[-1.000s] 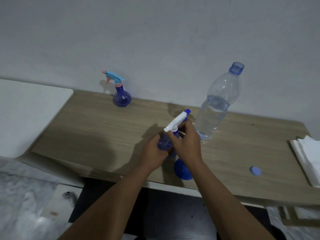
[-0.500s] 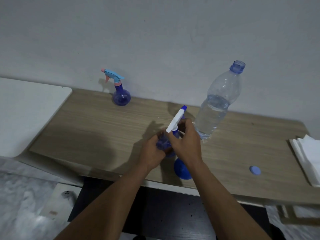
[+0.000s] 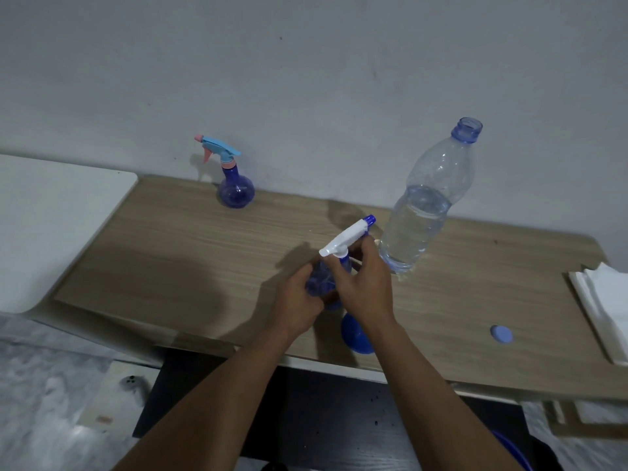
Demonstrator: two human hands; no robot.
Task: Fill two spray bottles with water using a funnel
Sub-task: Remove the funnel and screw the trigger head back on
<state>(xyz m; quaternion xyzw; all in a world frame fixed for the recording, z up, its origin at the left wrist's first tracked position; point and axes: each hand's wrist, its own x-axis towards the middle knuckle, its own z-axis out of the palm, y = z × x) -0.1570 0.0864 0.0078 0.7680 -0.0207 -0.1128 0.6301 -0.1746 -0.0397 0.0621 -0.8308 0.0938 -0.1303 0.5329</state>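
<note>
Spray bottle [image 3: 323, 282] is sitting in both my hands over the middle of the table [image 3: 190, 253], nearer the front edge. My left hand [image 3: 299, 297] is wrapping round the blue body. My right hand [image 3: 365, 283] is pinching the trigger head [image 3: 343, 241] at its collar, fingers curled. The head's long axis is slanting from near-left to far-right, with the nozzle pointing at the open water bottle [image 3: 424, 215] just beside it. I'm judging the next twist goes about the neck: right hand turning, left bracing. I can't tell whether it's going on or off. The funnel [image 3: 356, 336] is lying at the front edge under my right wrist, so the right hand is nearer to it. The second spray bottle [image 3: 235, 190] is standing at the back edge, well apart to the left. The cap [image 3: 501, 334] is lying toward the front right.
</note>
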